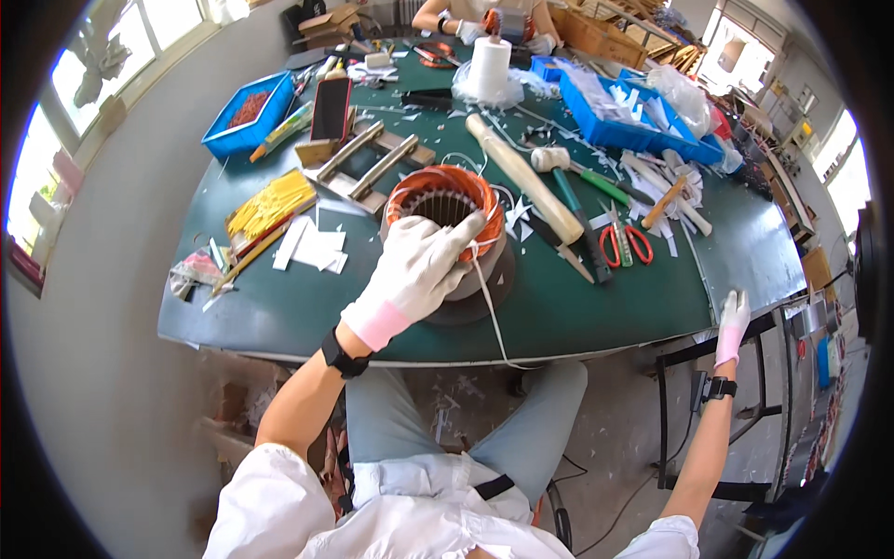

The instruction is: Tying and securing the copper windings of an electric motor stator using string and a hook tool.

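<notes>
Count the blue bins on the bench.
2. One blue bin holding red bits sits at the far left corner; a larger blue bin with white scraps is far right. More may hide behind clutter.

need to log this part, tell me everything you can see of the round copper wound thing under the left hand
It is a motor stator: a ring-shaped metal core standing on end on the green table, its open bore facing up. Orange-copper windings crown the top rim, and dark slots line the inside of the bore. Its outer wall looks pale grey, and it sits on a dark round base. The gloved left hand rests on its near rim. A white cord runs from the rim down over the table edge. The right hand is away from it, out past the table's right end.
</notes>
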Demonstrator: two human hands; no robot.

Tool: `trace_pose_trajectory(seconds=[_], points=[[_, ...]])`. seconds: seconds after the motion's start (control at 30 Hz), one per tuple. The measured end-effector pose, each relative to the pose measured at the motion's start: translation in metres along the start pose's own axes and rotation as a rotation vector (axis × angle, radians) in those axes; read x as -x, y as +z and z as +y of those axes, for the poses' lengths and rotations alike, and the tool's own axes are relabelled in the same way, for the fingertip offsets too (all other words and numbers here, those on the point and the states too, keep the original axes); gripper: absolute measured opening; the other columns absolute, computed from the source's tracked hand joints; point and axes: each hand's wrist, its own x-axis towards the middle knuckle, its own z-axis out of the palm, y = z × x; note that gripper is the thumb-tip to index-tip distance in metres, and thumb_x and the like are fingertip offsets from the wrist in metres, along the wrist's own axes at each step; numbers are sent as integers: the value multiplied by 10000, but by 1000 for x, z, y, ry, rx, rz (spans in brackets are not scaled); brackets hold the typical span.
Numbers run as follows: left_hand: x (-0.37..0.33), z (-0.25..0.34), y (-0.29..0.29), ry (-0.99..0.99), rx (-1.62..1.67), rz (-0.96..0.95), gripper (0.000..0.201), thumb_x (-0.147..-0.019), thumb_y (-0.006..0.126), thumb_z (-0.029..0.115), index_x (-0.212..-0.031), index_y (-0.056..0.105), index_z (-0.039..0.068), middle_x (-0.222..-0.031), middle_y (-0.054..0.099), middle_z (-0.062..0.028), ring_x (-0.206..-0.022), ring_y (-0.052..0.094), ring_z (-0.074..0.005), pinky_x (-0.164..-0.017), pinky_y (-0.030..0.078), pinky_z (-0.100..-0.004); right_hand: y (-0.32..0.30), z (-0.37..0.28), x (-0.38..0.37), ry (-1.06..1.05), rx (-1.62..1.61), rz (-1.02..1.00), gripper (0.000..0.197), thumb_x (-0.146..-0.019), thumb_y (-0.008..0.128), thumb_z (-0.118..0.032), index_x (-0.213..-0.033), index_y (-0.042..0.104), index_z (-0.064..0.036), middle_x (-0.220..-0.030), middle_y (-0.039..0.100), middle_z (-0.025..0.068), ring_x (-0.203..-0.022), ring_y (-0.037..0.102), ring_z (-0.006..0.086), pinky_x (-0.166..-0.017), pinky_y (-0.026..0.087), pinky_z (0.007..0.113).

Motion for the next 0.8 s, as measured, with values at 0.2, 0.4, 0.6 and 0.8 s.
trace_pose_trajectory(seconds=[0.2, 0.4, 0.6, 0.8], points=[[11, -2, -12, -63, -47, 0, 684, -723, 715, 52, -1376, 509, 49, -763, 559, -60, -772, 569, -261, -876, 425, -399, 93, -300, 171, 53, -483, -848, 294, -952, 629, -250, -1173, 658, -58, -904, 659, 24, -683, 548, 55, -599, 458, 214], [6, 1, -4, -55, -7, -10, 683, -730, 708, 64, -1383, 507, 51, -771, 559, -66, -782, 570, -262, -870, 430, -404, 150, -337, 222, 107, -582, -922, 154, -876, 706, -141, -907, 671, 6, -690, 649, 81, -568, 573, 94, -564, 477, 274], [8, -4, -6, -20, -8, 31, 671, -714, 716, 59, -1356, 521, 55, -776, 580, -64, -767, 586, -277, -862, 437, -407, 111, -299, 250, -114, -369, -852, 106, -884, 666, -98, -851, 615, -11, -643, 606, 125, -546, 628, 223, -556, 480, 325], [52, 56, 0, -195, 48, 206, 364, -695, 724, 60, -1049, 640, 53, -1145, 619, -146, -1010, 581, -336, -907, 451, -456, 86, -260, 272, -173, -260, -916, 121, -870, 668, -124, -856, 611, -17, -690, 625, 143, -620, 649, 267, -598, 494, 356]])
